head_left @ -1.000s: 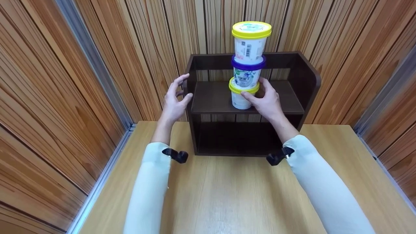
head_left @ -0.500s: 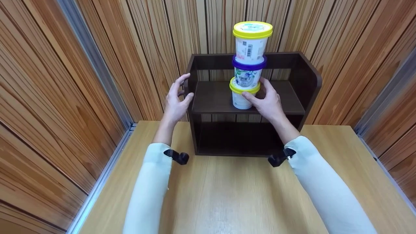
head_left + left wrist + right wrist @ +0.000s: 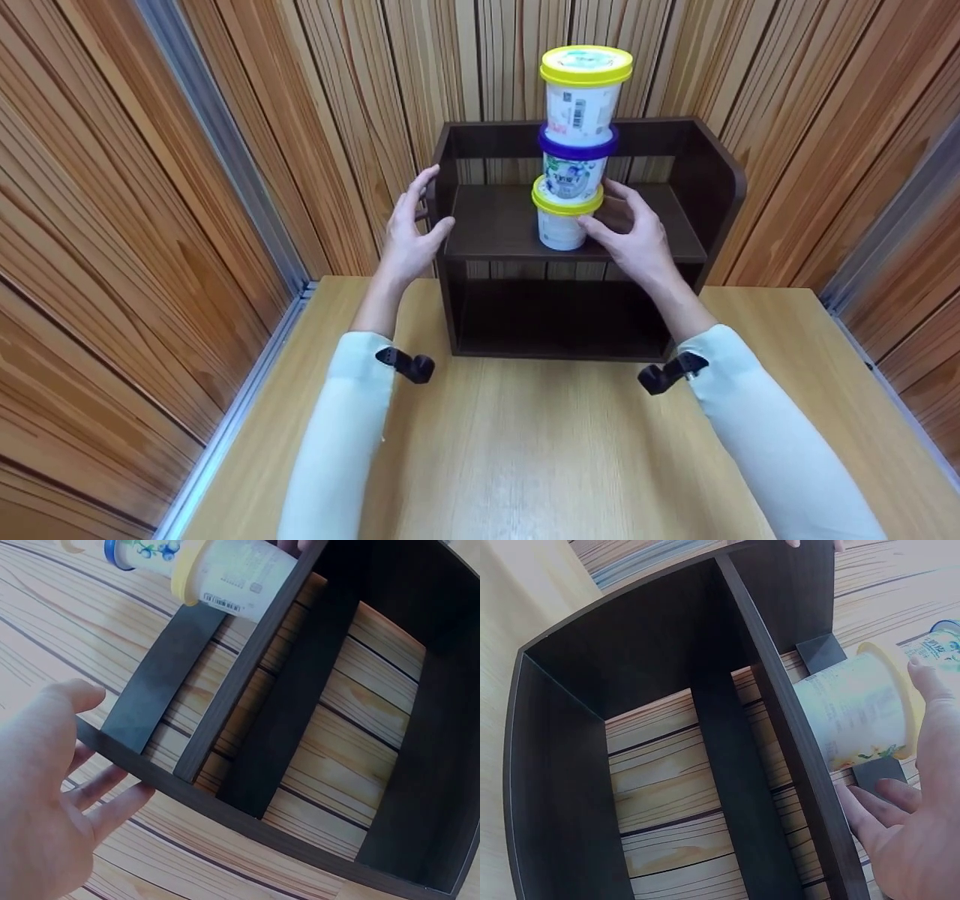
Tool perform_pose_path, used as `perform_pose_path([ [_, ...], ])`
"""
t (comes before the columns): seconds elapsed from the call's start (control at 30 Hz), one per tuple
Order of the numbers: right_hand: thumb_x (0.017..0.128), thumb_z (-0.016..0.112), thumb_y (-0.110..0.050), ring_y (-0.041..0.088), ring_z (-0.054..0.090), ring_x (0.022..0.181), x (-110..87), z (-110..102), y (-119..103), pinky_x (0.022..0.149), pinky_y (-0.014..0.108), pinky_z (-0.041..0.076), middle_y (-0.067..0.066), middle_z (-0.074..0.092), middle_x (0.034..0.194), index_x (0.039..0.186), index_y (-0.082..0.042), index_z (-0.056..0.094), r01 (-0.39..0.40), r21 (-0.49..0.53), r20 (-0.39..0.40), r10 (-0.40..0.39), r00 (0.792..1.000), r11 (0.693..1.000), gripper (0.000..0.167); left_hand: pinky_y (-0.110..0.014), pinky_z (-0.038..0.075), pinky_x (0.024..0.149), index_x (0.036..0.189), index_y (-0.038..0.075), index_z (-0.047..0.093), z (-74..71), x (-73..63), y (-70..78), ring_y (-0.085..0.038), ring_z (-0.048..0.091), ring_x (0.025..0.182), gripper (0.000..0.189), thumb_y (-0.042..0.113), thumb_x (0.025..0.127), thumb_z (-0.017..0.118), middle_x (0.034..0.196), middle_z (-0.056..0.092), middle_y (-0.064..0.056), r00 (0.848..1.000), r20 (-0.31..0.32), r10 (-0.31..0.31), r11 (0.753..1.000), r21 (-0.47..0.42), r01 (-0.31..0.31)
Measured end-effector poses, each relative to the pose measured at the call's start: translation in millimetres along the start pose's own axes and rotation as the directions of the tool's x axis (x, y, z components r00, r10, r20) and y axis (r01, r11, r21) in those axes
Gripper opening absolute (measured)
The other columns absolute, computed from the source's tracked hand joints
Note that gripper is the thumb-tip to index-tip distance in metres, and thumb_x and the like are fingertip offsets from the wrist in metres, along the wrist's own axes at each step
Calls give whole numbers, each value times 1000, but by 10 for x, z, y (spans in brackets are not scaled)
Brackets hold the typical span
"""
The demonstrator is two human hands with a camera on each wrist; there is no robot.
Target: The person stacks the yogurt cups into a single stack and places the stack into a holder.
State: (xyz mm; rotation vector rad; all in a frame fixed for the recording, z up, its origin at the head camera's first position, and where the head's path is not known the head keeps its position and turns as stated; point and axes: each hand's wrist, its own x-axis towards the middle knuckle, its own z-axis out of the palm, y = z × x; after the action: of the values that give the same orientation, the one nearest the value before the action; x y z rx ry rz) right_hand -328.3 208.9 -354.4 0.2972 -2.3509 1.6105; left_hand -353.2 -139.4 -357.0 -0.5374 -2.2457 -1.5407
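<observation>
Three white tubs stand stacked on the upper board of a dark brown shelf point(image 3: 491, 225). The bottom tub point(image 3: 561, 231) has a yellow lid, the middle tub point(image 3: 568, 180) a purple-blue one, and the larger top tub point(image 3: 581, 109) another yellow one. My right hand point(image 3: 643, 238) is spread at the right side of the bottom tub, thumb in front and fingers behind, all loosely extended. At the shelf's left side panel point(image 3: 202, 787), my left hand point(image 3: 407, 238) has its fingers along the outer face and its thumb held apart near the front edge.
The shelf stands on a light wooden table point(image 3: 502, 450) against a wood-panelled wall point(image 3: 360, 112). Its right side panel point(image 3: 705, 180) rises beyond my right hand. A lower compartment point(image 3: 555, 319) lies beneath the tubs. Metal strips point(image 3: 247, 390) edge the table's sides.
My right hand has loosened from the bottom tub and shifted right, its thumb sliding off the tub's front. The stack stays upright in place; my left hand remains by the side panel.
</observation>
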Motion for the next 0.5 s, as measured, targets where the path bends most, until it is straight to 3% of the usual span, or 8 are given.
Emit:
perform_pose_path([
  [0.27,107,80,-24,38,58,158,-111,-101,51,130,55,50,22,55,171,171,-7,45,-5,47,-3,5,1000,999,75,-46,47,131,174,22,45,-6,-98,4,-28,47,162,76,7,104,72,180,46,-4,999,-39,12,1000,1,-12],
  [0.4,106,80,-18,41,59,156,-176,-148,81,121,32,58,24,55,171,169,-4,47,20,58,-6,-20,1000,998,72,-48,49,129,174,25,44,-6,-168,3,-28,49,161,78,9,104,74,181,46,-2,999,-40,4,1000,-2,-4],
  [0.5,106,79,-14,43,59,156,-232,-180,105,107,13,56,26,55,170,168,-4,49,44,63,-5,-44,999,997,69,-53,51,128,175,27,43,-8,-228,4,-30,49,163,80,12,104,75,183,44,-2,1000,-30,3,1000,-4,-3],
])
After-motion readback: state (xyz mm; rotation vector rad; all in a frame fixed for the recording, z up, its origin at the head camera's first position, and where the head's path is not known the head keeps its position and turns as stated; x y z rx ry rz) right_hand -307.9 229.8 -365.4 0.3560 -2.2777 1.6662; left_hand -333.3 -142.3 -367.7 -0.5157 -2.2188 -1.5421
